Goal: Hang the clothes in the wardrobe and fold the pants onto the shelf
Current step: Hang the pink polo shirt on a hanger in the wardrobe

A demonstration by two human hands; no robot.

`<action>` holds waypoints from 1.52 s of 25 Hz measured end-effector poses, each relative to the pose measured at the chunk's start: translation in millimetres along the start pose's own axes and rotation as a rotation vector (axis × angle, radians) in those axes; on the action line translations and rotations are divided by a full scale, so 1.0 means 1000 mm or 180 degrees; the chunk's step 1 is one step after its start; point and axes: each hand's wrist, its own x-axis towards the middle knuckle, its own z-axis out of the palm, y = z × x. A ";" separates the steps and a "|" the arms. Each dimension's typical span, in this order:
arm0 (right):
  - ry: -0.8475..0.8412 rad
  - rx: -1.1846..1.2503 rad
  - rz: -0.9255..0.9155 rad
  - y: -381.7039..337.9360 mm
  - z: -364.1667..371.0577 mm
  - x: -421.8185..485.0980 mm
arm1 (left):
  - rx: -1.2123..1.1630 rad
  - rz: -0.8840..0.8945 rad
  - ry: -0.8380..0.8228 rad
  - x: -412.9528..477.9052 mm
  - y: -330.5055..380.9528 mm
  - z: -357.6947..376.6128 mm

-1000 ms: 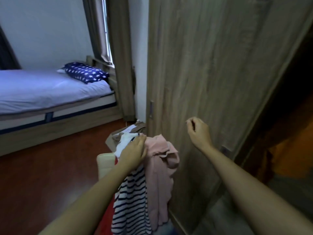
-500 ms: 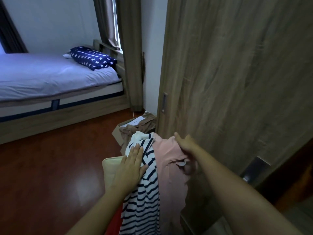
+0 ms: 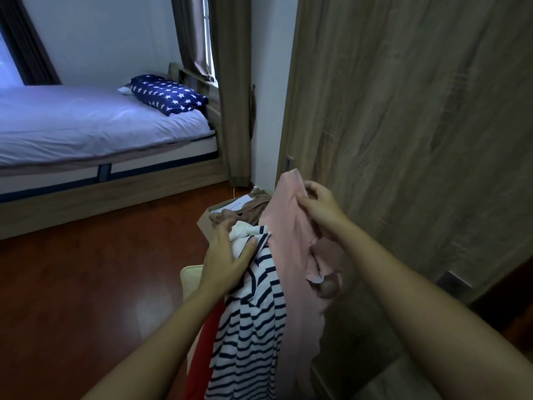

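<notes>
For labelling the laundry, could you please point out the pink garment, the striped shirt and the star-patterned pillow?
pink garment (image 3: 291, 255), head view, on its hanging middle.
striped shirt (image 3: 251, 327), head view, on its striped body.
star-patterned pillow (image 3: 168, 95), head view, on its top.

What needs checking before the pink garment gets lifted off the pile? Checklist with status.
1. Right hand has the pink garment: ok, the fingers pinch its top edge.
2. Left hand restrains the striped shirt: ok, it holds the white top between thumb and fingers.
3. Pink garment is separate from the striped shirt: cannot tell, they hang side by side and touch.
4. Pink garment's lower end is free: cannot tell, it runs out of the bottom of the frame.
5. Wardrobe is open for hanging: cannot tell, the wardrobe door fills the view and only a dark gap shows at the right edge.
</notes>
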 end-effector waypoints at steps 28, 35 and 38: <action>-0.0724 -0.2032 0.0816 0.078 -0.024 -0.051 | -0.0047 -0.2068 0.0000 0.031 -0.026 -0.063; 0.0042 -0.2073 0.0973 0.096 -0.027 -0.034 | 0.1508 -0.0686 -0.0157 0.060 0.016 -0.009; -0.0342 -0.2331 0.0950 0.111 -0.032 -0.020 | 0.1483 -0.0843 -0.0564 0.095 0.016 0.022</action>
